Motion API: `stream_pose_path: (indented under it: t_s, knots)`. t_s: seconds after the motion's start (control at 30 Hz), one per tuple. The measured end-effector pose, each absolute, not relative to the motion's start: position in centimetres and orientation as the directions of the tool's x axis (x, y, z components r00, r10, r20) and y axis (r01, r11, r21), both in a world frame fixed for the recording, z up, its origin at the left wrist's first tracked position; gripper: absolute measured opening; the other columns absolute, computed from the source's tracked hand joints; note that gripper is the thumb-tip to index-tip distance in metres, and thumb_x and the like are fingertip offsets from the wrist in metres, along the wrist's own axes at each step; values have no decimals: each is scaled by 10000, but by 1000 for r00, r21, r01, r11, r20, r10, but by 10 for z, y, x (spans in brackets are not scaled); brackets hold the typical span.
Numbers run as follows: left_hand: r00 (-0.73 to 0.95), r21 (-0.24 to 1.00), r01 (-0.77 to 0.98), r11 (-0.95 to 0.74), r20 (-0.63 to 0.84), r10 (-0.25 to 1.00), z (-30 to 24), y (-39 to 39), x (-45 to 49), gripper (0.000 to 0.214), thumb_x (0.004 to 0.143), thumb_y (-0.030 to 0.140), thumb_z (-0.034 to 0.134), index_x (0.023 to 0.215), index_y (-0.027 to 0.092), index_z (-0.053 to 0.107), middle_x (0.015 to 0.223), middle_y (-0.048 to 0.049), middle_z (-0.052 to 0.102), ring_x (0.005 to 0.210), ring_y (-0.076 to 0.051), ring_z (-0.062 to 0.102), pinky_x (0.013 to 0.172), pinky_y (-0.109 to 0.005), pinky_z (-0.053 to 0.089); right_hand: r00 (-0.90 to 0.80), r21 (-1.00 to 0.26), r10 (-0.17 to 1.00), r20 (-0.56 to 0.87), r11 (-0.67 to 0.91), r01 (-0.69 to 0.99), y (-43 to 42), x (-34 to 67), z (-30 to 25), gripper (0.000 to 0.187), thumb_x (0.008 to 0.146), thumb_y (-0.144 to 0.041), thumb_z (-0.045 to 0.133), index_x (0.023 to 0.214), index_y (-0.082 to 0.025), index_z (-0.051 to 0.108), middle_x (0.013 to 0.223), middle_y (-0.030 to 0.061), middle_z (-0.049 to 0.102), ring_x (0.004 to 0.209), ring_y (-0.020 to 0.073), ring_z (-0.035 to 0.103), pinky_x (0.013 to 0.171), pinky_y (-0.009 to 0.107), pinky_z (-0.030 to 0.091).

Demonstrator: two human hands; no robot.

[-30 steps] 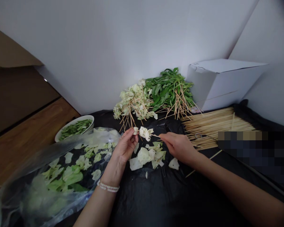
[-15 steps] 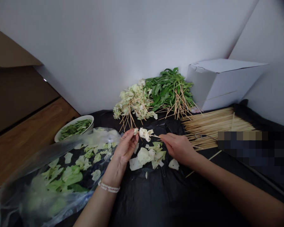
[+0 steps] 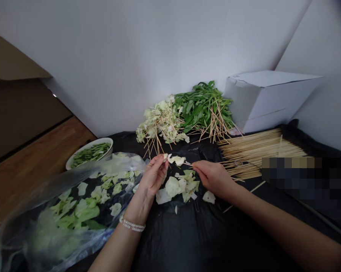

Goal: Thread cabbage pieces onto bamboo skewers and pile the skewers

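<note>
Between my two hands, a thin wooden skewer (image 3: 188, 164) carries pale cabbage pieces (image 3: 177, 160). My left hand (image 3: 154, 172) pinches a cabbage piece at the skewer's left end, thumb and fingers pressed together. My right hand (image 3: 213, 176) is closed around the skewer's right end. Just below them, loose cabbage leaves (image 3: 174, 187) lie in a small pile on the black plastic sheet (image 3: 184, 234). A single leaf piece (image 3: 209, 197) rests under my right hand. The skewer's tip is hidden by my left fingers.
Behind are finished cabbage skewers (image 3: 159, 117) and skewered green leaves (image 3: 200, 104). Bare skewers (image 3: 258, 147) lie at right by a white box (image 3: 275, 98). At left, a clear bag (image 3: 45, 200) holds cabbage beside a white bowl (image 3: 111, 142) of cut green vegetables.
The cabbage on the skewer has turned and now looks flatter and more spread out. Both hands keep nearly the same place and grip.
</note>
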State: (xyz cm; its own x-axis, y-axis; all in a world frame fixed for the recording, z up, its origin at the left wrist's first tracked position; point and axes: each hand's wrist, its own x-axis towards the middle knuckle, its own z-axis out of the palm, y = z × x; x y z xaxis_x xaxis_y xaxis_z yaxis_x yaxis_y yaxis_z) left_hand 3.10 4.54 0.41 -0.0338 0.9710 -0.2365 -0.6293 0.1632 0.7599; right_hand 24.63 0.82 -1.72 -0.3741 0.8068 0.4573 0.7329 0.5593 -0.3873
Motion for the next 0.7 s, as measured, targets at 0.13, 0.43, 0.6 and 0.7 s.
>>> stream_pose_path:
  t_s: [0.13, 0.43, 0.6, 0.7]
  knots:
    - [-23, 771, -615, 165, -227, 974, 2, 45, 31, 102, 723, 75, 787, 761, 118, 702, 785, -15, 733, 681, -70, 663, 656, -143, 557, -381, -407, 809, 448, 564, 718, 8, 246, -15, 237, 897, -117, 377, 888, -209, 594, 804, 49, 644, 762, 168, 597, 672, 264, 401]
    - [-11, 789, -595, 151, -196, 980, -1, 44, 32, 164, 670, 118, 840, 759, 122, 702, 785, -4, 726, 684, -63, 651, 678, -150, 555, -397, -448, 837, 376, 539, 713, 8, 245, -13, 201, 912, -144, 366, 845, -196, 548, 789, 51, 642, 742, 170, 599, 672, 281, 383]
    - [-11, 779, -608, 151, -199, 980, -1, 43, 33, 186, 647, 113, 852, 758, 118, 703, 819, -10, 725, 719, -68, 654, 700, -157, 557, -371, -488, 830, 417, 548, 679, 7, 245, -13, 208, 939, -172, 352, 862, -202, 544, 820, 59, 645, 786, 175, 610, 708, 284, 402]
    - [-2, 781, -605, 155, -197, 980, -2, 43, 34, 202, 635, 128, 862, 759, 117, 703, 812, -10, 719, 707, -68, 648, 687, -158, 555, -388, -499, 837, 386, 544, 675, 7, 244, -11, 200, 928, -167, 357, 822, -204, 522, 757, 38, 604, 728, 166, 586, 683, 283, 393]
